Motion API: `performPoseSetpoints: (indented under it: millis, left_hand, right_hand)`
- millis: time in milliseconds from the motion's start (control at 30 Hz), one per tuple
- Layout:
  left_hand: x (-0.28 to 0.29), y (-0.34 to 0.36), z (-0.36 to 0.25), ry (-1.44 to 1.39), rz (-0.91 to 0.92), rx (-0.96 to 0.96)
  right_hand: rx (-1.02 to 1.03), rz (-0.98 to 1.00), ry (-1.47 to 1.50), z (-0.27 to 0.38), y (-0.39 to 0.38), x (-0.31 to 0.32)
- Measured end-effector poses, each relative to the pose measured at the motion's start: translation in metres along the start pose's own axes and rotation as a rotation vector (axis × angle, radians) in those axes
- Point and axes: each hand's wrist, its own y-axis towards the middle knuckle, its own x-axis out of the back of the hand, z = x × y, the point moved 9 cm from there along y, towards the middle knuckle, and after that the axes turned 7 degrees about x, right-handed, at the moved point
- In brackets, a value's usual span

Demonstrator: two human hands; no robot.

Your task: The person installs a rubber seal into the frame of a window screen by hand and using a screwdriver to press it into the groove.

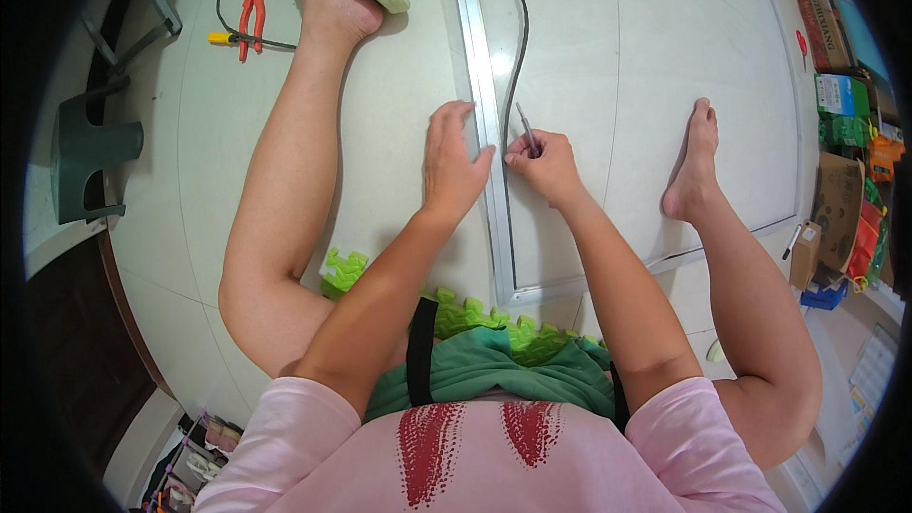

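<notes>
I sit on the floor with a large screen frame (472,47) of silvery metal lying between my legs. My left hand (453,163) presses flat on the frame's left rail, fingers spread, thumb against the rail. My right hand (539,160) grips a thin grey tool (525,126) like a pen, its tip at the rail's groove just right of the left hand. A black rubber cord (518,33) runs up along the rail from the right hand and loops away at the top.
Red-handled pliers (251,9) and a yellow-handled tool (221,38) lie on the tiled floor at upper left. A green stool (90,157) stands left. Green foam mat pieces (475,318) lie under me. Boxes and packages (841,133) line the right side.
</notes>
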Motion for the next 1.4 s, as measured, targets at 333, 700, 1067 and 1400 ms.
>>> performPoseSetpoints:
  millis: [333, 700, 1067, 1400]
  left_hand:
    - [-0.011, 0.0, 0.047, -0.101, 0.237, 0.487]
    - [-0.044, 0.012, 0.041, -0.069, 0.326, 0.501]
    - [-0.041, -0.008, 0.036, -0.328, 0.272, 0.607]
    - [-0.095, -0.01, 0.033, -0.292, 0.384, 0.316]
  right_hand:
    - [-0.037, -0.127, -0.217, 0.013, -0.035, 0.008]
    - [-0.104, -0.268, -0.643, -0.004, -0.152, 0.034]
    - [-0.122, -0.21, -0.808, -0.006, -0.199, 0.011]
    - [-0.123, -0.044, -1.008, -0.005, -0.186, -0.018]
